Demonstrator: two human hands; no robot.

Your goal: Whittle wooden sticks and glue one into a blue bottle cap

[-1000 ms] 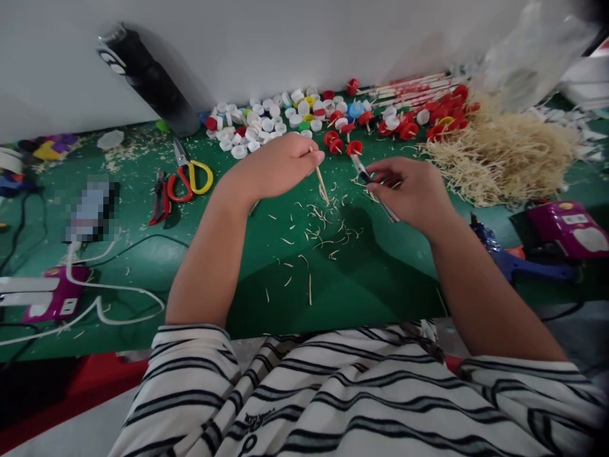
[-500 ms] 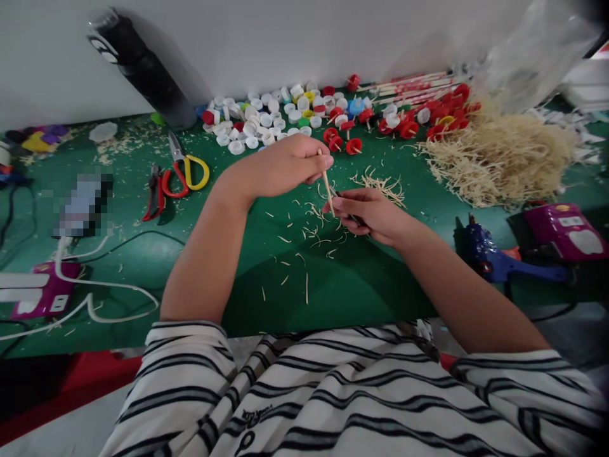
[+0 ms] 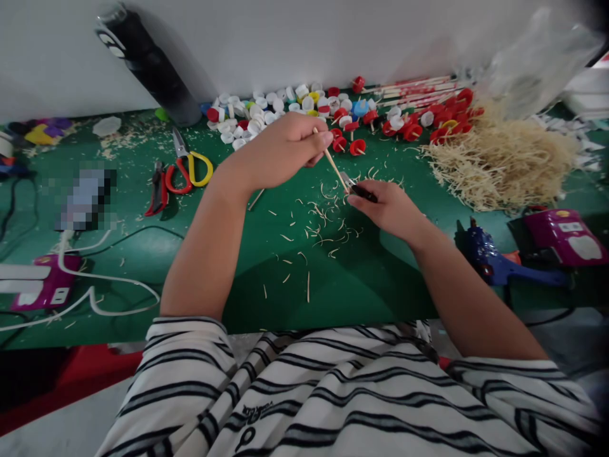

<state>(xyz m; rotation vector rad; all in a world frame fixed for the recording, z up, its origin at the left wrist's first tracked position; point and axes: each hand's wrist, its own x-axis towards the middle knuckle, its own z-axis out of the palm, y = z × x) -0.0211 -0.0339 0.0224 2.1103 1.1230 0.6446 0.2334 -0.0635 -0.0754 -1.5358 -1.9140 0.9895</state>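
Observation:
My left hand [image 3: 295, 146] pinches the upper end of a thin wooden stick [image 3: 333, 164], which slants down to the right. My right hand [image 3: 385, 206] is closed around the dark handle of a utility knife [image 3: 360, 190]. The knife's blade lies against the lower part of the stick, close to my right thumb. Below both hands, curled wood shavings [image 3: 328, 222] are scattered over the green tabletop [image 3: 285, 304].
Bottle caps [image 3: 259, 117] and red caps on sticks [image 3: 409, 130] lie at the back, beside a heap of shavings [image 3: 504, 158]. At left are scissors [image 3: 185, 168], pliers [image 3: 157, 190], a phone [image 3: 88, 197] and a black bottle [image 3: 147, 63]. A blue glue gun [image 3: 504, 260] lies right.
My right hand came in leftward with the knife from beside the red caps to the stick. At the stick, it shifted slightly up and right. My left hand kept its pinch.

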